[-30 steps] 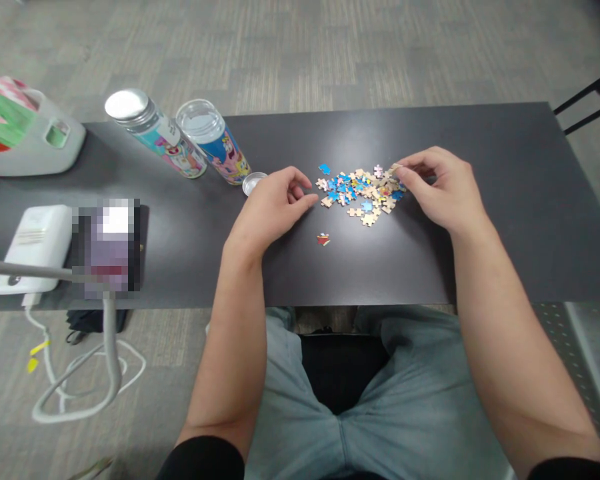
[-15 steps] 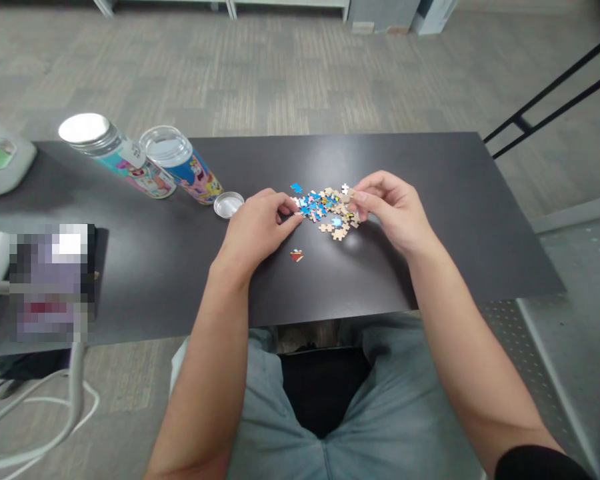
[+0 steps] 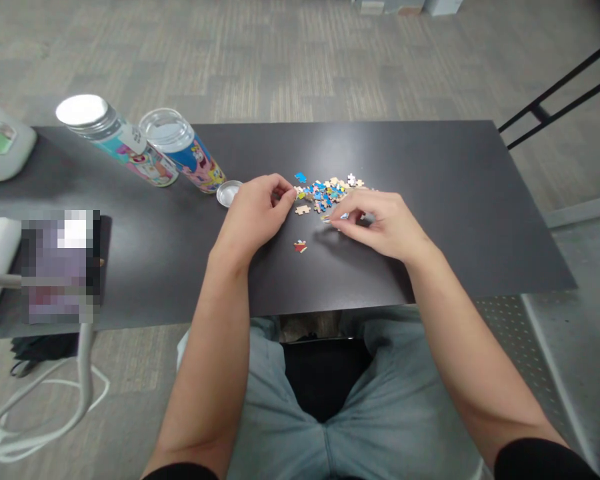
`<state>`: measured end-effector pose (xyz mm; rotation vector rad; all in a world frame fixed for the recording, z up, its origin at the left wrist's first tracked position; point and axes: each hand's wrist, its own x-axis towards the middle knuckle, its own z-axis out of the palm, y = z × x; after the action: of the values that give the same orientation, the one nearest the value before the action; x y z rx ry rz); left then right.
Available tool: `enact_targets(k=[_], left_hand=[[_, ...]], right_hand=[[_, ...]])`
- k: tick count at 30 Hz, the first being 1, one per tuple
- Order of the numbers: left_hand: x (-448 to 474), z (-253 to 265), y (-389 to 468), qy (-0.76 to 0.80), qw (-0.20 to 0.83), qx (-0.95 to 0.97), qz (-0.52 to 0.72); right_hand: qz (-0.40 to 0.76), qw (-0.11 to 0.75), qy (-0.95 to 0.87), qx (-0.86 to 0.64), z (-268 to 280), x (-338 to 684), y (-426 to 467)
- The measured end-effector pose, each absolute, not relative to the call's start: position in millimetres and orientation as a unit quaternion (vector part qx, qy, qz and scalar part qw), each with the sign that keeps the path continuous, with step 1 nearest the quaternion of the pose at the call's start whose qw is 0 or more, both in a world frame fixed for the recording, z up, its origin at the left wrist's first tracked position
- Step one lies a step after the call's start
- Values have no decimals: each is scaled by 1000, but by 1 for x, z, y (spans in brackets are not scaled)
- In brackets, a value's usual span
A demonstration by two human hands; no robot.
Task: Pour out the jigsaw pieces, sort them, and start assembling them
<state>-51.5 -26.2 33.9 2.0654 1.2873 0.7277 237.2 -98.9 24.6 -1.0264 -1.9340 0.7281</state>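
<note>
A loose pile of jigsaw puzzle pieces (image 3: 325,193), some blue-printed and some tan side up, lies on the dark table between my hands. My right hand (image 3: 380,223) reaches over the pile's near right side and pinches a small puzzle piece (image 3: 325,218) between thumb and fingertips. My left hand (image 3: 260,210) rests at the pile's left edge, thumb and index finger drawn together; whether a piece is between them I cannot make out. One red puzzle piece (image 3: 301,247) lies apart, closer to me. A blue piece (image 3: 301,177) sits beyond the pile.
Left of my hands stand a clear-topped cartoon tube (image 3: 187,153) and a silver-lidded tube (image 3: 117,143). A round metal lid (image 3: 229,194) lies by my left hand. A white device (image 3: 3,143), a blurred-out item (image 3: 60,267) and a thick white cable (image 3: 85,373) are farther left.
My right hand has moved left and nearer to me, now with a piece at its fingertips. My left thumb and index finger have come closer together. The view has tilted slightly.
</note>
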Motion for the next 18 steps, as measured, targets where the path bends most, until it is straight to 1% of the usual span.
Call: enact_targets(k=[3,7,11,15,18], left_hand=[[-51,34,-26,488,309,764,288],[-52,31,-25,489,297,767,292],[-52,32,-26,486,301,765,296],[-52,37,-28,473,339,756,301],[-52,39,-28,461,368,744,313]], right_hand=[[233,339,-839,-355,19,235,-100],[204,281,-875,-339,12,236,-101],[216,291,-865,-346,8,238,-101],[214,289,-858,-367,12,241,-99],[216,304,-845,-384,15,249,-99]])
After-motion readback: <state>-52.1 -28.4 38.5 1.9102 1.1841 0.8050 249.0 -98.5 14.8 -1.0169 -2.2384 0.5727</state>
